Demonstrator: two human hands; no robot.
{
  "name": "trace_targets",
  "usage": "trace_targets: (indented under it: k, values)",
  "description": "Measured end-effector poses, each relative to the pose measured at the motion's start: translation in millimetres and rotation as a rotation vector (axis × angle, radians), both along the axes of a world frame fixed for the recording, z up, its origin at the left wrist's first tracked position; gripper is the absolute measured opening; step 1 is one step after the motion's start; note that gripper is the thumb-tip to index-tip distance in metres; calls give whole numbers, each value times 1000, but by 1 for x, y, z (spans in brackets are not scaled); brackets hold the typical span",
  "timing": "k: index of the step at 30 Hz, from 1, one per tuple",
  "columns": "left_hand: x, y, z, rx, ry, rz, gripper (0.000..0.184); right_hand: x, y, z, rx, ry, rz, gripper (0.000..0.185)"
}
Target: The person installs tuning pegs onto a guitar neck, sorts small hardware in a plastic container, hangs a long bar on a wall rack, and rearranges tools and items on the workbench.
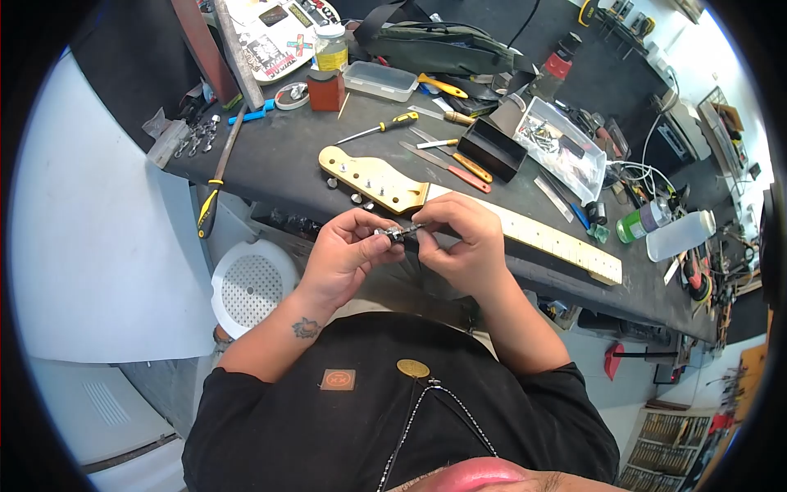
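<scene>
Both my hands meet in front of my chest, over the near edge of the dark bench. Between the thumb and fingers of my left hand (pixel 358 248) is a small metal tuning machine (pixel 393 235). My right hand (pixel 461 238) pinches a thin dark piece that meets the metal part; its exact shape is too small to tell. Just beyond my hands lies a guitar neck (pixel 541 236) with a pale fretboard. Its headstock (pixel 361 174) points left, with several tuners fitted along it.
A yellow-black screwdriver (pixel 398 122) and files (pixel 447 164) lie behind the neck, beside a black box (pixel 493 149) and a clear parts tray (pixel 566 156). A long screwdriver (pixel 211 209) juts over the left edge. Bottles (pixel 643 220) stand at right; a white stool (pixel 252 287) is below left.
</scene>
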State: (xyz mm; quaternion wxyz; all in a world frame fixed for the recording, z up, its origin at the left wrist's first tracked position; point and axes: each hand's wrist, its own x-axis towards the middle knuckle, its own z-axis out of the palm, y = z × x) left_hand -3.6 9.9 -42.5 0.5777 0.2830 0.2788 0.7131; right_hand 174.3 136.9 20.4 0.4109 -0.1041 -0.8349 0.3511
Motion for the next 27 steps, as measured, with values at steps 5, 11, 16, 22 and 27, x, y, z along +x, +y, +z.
trace_targets:
  k: [5,11,16,22,27]
  values:
    - [1,-1,-1,15,14,7,22,-1,-2,-7,75,21,-30,23]
    - [0,-1,-4,7,-25,5,20,1,2,-10,115,8,-52,24]
    - [4,0,-2,9,-13,-19,22,-1,-6,-15,114,-21,-34,24]
    - [0,-1,-8,39,89,37,23,6,-3,-9,-44,-187,33,12]
    - [7,-7,-3,45,158,77,27,8,0,-24,16,-309,1,12]
